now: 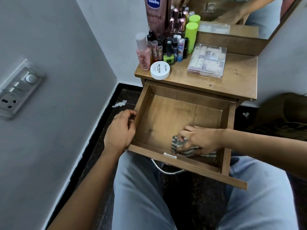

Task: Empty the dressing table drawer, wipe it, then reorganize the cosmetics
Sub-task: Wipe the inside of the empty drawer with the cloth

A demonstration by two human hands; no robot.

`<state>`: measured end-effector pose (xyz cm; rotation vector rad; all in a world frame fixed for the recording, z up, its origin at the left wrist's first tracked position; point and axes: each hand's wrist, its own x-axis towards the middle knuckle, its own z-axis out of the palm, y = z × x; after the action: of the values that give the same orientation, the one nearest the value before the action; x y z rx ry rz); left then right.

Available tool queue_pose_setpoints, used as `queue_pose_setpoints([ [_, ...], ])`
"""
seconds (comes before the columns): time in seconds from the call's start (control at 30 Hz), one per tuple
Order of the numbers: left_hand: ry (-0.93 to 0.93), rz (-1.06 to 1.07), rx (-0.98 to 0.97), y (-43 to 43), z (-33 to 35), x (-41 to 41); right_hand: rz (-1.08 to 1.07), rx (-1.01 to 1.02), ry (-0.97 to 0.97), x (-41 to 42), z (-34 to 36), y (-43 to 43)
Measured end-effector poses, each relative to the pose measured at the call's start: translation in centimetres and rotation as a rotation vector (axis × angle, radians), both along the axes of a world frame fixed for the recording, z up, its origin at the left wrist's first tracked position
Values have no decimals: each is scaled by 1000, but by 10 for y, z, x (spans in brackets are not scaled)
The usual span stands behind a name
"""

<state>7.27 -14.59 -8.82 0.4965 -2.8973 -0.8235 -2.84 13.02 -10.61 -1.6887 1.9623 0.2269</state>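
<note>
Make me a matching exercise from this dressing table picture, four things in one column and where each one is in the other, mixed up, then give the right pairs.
Things:
1. striped cloth
2. white nail polish tub
3. clear plastic box
4. left hand

Places:
A. on the tabletop's right part, before the mirror
B. on the drawer's left wall, gripping it
C. inside the drawer, under the right hand
D. at the tabletop's front left edge

Pairs: 1-C, 2-D, 3-A, 4-B

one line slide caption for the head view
Right hand wipes the emptied drawer with a striped cloth; left hand steadies it.
</note>
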Motion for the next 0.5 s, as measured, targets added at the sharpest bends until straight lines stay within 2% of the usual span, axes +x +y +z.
queue_pose_setpoints([
  [0.13, 0, 0, -1, 1, 1, -1, 63, 69, 12, -6, 9, 9],
  [0.4, -9, 1, -15, 2, 2, -1, -39, -215, 43, 9, -14, -71],
  [0.5, -9, 3, -14, 2, 2, -1, -16, -240, 101, 10, -16, -108],
])
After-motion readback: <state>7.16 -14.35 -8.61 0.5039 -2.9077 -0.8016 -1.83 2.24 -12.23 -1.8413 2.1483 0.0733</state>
